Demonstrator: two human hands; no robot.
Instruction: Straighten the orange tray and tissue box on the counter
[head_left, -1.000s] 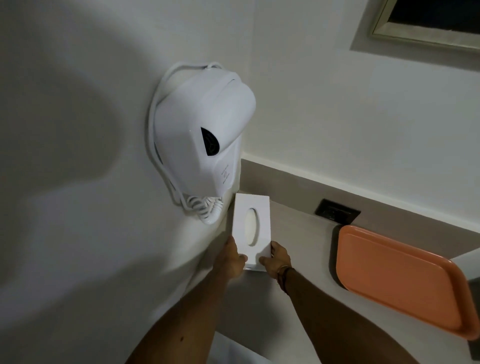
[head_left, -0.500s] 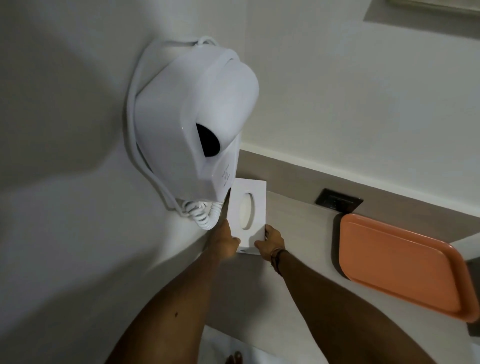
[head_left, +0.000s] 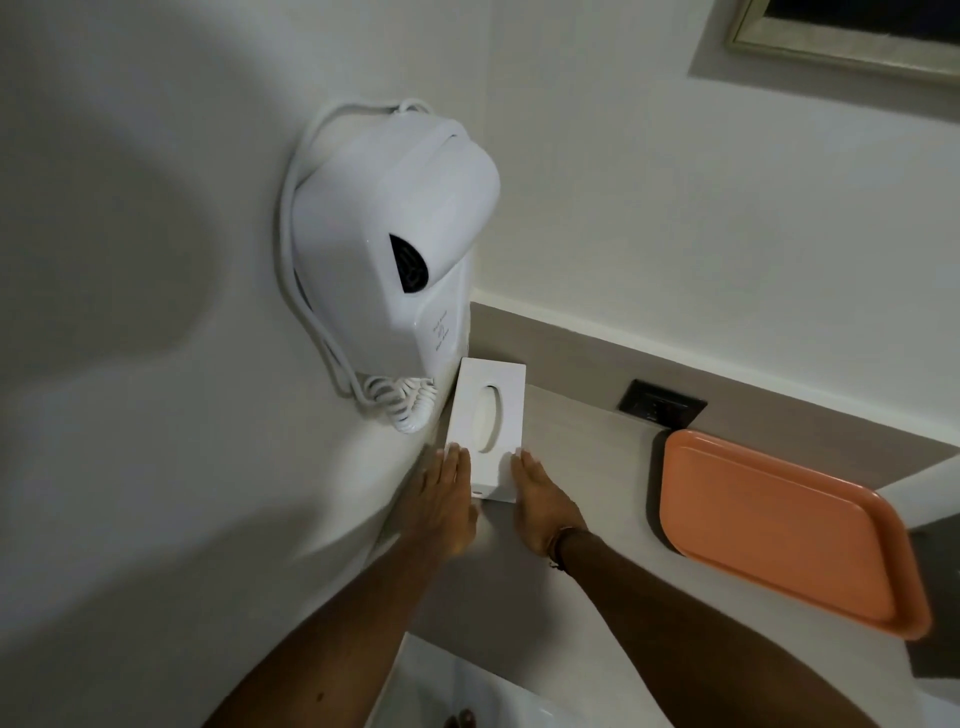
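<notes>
tissue box (head_left: 487, 428), a crisp white rectangular block with sharp corners and a smooth matte top, lies flat on the counter (head_left: 582, 467) in the corner where the two walls meet, its long left side close against the left wall. an oval slot is cut into its top, with pale tissue showing inside. both hands are flattened, fingers straight and pressed together rather than curled: the left hand (head_left: 441, 499) lies along the box's near left corner with fingertips on the top edge, and the right hand (head_left: 540, 499) lies against its near right corner, fingertips touching the top as well. neither hand wraps around anything. a thin dark band circles the right wrist. the counter is a pale, faintly grained surface with a taupe upstand behind it, into which a black rectangular outlet plate (head_left: 662, 407) is set. the orange tray (head_left: 779, 525), smooth plastic with rounded corners and a raised lip, sits well apart to the right, lying at an angle to the back wall, with nothing in it. above the box a glossy white hair dryer (head_left: 395, 244) hangs on the left wall, bulbous and rounded, with a dark nozzle opening and a coiled cord (head_left: 402, 397) looped beneath it just beside the box's far end.
</notes>
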